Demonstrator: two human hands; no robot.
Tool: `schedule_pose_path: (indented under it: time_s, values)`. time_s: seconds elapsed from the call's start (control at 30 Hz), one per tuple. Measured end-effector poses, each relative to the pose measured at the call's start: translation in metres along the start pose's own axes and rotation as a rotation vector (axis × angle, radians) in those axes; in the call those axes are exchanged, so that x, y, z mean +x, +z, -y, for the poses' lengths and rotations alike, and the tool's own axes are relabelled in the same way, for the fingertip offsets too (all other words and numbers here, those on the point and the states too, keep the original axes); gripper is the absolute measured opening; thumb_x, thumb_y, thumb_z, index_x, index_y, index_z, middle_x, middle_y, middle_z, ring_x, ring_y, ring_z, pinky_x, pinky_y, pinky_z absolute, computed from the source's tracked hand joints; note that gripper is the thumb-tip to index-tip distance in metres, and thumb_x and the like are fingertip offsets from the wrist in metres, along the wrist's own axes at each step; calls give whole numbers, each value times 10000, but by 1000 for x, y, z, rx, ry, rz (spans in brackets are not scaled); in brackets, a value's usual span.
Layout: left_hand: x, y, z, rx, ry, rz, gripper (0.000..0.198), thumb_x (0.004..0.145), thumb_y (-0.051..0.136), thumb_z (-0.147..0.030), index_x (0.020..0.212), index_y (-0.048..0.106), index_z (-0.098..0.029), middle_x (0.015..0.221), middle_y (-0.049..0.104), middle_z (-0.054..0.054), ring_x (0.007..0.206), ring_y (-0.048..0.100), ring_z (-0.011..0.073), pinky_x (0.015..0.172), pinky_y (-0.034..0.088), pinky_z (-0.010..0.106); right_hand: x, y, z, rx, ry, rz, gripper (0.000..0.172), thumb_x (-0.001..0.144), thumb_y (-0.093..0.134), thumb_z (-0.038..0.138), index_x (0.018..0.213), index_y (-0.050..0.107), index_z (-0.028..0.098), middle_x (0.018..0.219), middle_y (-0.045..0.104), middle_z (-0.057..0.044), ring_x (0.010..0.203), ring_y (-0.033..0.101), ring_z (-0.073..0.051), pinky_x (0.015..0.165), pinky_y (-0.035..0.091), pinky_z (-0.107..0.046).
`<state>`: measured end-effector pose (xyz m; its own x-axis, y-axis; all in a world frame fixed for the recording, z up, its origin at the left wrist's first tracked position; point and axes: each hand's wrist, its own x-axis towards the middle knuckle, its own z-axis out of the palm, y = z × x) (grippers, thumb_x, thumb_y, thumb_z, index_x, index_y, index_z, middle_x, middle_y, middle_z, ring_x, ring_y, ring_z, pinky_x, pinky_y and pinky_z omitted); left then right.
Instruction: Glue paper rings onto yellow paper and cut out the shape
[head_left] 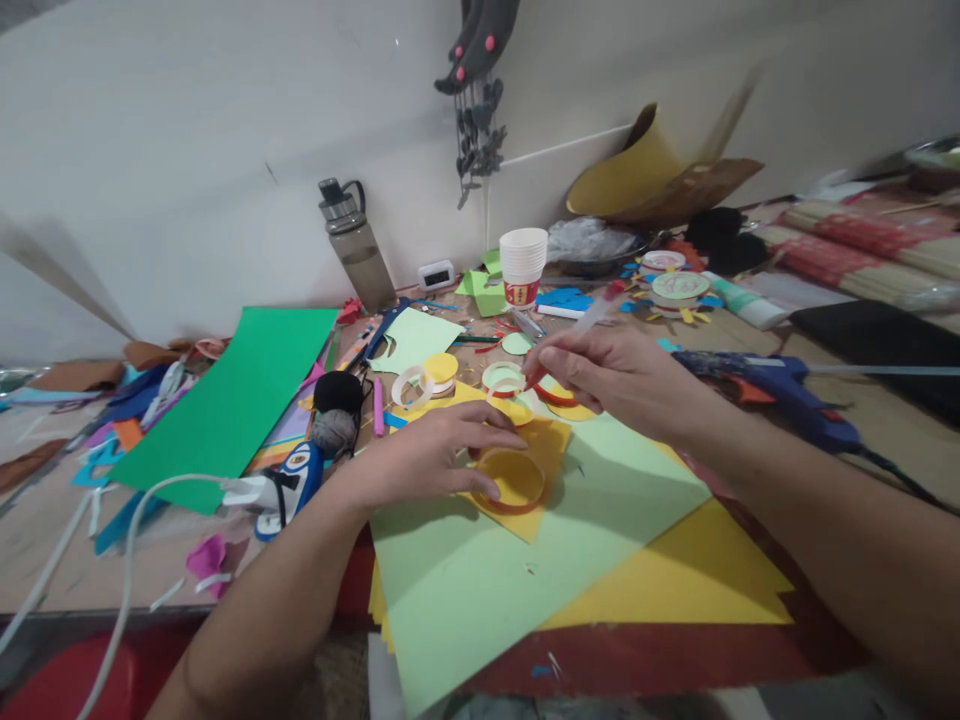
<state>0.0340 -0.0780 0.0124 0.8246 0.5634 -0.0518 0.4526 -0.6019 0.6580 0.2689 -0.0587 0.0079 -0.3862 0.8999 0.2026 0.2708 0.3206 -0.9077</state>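
My left hand (427, 455) lies on a piece of yellow paper (551, 445), fingers pressed on the rim of a yellow ring (514, 480) that sits on it. My right hand (626, 372) is closed in a pinch round a pen (592, 318) with a clear barrel and red ends, its tip down near cut paper rings (504, 380) just behind the yellow ring. Both hands work over a large light green sheet (480, 580) that overlaps a big yellow sheet (697, 575).
A blue glue gun (787, 395) lies right of my right arm. A green sheet (232, 395), a stack of paper cups (523, 265), a water bottle (356, 245), paper scraps and a white cable (127, 560) crowd the table. A wall stands behind.
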Motion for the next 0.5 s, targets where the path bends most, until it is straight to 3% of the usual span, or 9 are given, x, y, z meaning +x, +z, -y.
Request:
schedule_pose_path:
  time_s: [0.23, 0.5]
  values:
    - [0, 0, 0, -25, 37, 17, 494, 809, 716, -382, 1287, 629, -291, 1358, 591, 60, 1289, 506, 223, 1109, 369, 339, 1, 3, -4, -144, -24, -32, 356, 926, 500, 464, 782, 659, 180, 595, 502, 23, 509, 417, -103, 480, 315, -257]
    - [-1, -2, -3, -5, 52, -28, 413, 851, 670, -381, 1257, 652, -304, 1313, 620, 67, 1241, 540, 223, 1097, 383, 362, 1, 2, -4, -162, -18, -27, 343, 924, 497, 463, 760, 632, 193, 583, 504, 27, 492, 424, -105, 475, 314, -258]
